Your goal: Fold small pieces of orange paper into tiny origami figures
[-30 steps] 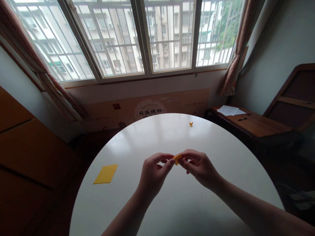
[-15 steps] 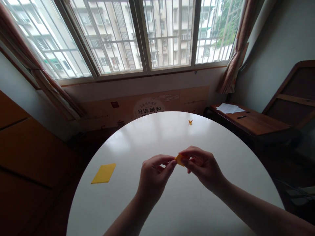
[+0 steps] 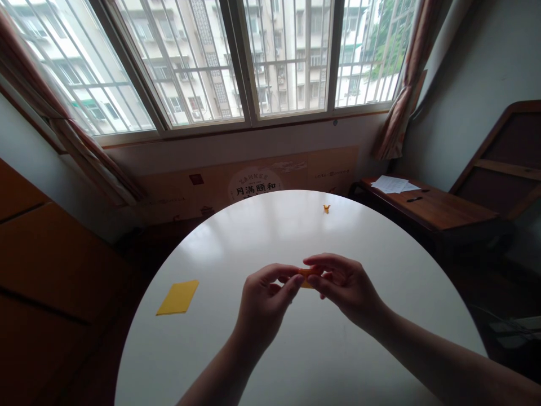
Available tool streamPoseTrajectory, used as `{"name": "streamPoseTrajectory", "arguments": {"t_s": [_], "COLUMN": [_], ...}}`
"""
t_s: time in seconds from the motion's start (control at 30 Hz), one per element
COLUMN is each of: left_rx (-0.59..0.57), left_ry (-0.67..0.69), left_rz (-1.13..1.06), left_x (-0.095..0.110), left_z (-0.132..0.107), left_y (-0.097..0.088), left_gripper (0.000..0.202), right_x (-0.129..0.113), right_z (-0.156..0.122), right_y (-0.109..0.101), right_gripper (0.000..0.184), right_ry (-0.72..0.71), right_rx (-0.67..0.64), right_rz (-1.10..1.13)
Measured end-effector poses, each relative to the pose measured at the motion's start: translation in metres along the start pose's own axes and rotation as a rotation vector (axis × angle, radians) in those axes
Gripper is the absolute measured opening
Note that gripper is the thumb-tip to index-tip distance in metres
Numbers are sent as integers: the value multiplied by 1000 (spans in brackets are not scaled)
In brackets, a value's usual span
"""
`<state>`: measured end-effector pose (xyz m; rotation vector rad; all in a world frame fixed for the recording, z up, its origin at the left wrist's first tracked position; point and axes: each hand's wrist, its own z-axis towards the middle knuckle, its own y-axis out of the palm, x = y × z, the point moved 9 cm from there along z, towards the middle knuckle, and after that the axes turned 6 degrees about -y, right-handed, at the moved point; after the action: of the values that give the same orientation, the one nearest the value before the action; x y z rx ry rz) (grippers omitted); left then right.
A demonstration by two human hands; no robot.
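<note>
A small folded piece of orange-yellow paper point(image 3: 307, 283) is held between my two hands above the white round table point(image 3: 296, 361). My left hand point(image 3: 268, 293) pinches its left end between thumb and index finger. On the other side, the thumb and fingers of my right hand point(image 3: 344, 282) grip its right end, with the index finger raised over the top. Fingers cover much of the paper, so its exact shape cannot be made out.
Yellow square paper point(image 3: 178, 298) lies at the table's left. A tiny folded orange paper figure point(image 3: 327, 208) stands near the far edge. Beyond the table on the right, a wooden side table point(image 3: 456, 211) holds white sheets point(image 3: 391, 184) and a dark slim item point(image 3: 415, 199).
The folded paper has turned in my fingers, from a tilted flat face to a more level, narrower shape. My right index finger has lifted slightly off it.
</note>
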<state>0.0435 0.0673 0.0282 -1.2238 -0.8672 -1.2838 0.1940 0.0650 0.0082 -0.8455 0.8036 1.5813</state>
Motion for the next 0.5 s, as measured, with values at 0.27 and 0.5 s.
{"name": "streamPoseTrajectory", "arguments": {"t_s": [0.27,0.5], "left_rx": [56,31], "left_ry": [-77,-73], "left_rz": [-184,-131], "left_x": [-8,-9], "left_z": [0,2], "left_y": [-4,-3], "left_gripper": [17,23], "right_x": [14,18], "right_z": [-2,-3], "right_y": [7,4], "right_gripper": [23,22], "right_ry": [124,133], "right_rx": [-35,-15], "right_rz": [143,112]}}
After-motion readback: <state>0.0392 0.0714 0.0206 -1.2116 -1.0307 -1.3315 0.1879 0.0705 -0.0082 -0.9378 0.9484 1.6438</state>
